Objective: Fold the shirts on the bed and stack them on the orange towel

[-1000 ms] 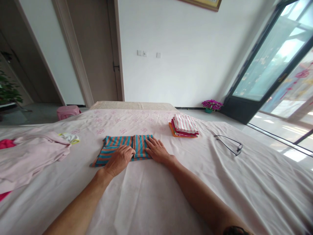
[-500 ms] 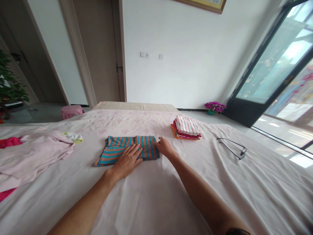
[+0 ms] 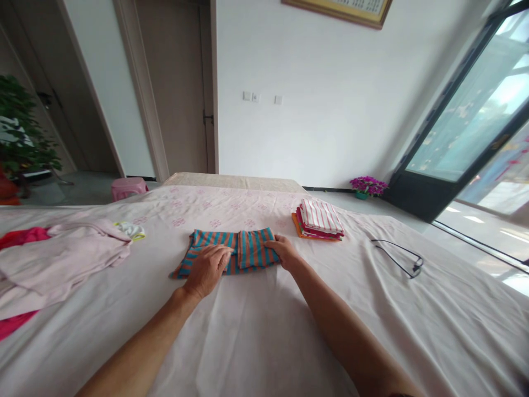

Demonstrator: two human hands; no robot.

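A folded teal and orange striped garment (image 3: 258, 248) lies on the bed, its right part turned over in a flap with upright stripes. My left hand (image 3: 210, 264) rests arched on its left half, palm down, with the fingertips beside the flap's edge. At the right end, my right hand (image 3: 284, 251) pinches the garment, thumb on top and the other fingers partly hidden. Just beyond that hand is a stack of folded clothes (image 3: 322, 215), topped by a white piece with red stripes.
Loose pink clothing (image 3: 78, 251) is heaped at the left. Black-framed glasses (image 3: 407, 259) lie at the right on the wrinkled bedsheet (image 3: 256, 331). A pink stool (image 3: 128, 187) and purple flowers (image 3: 367, 186) stand on the floor past the bed.
My right hand has closed on the garment's right end, which has shifted slightly inward. My left hand has lifted from flat to arched and moved left off the flap.
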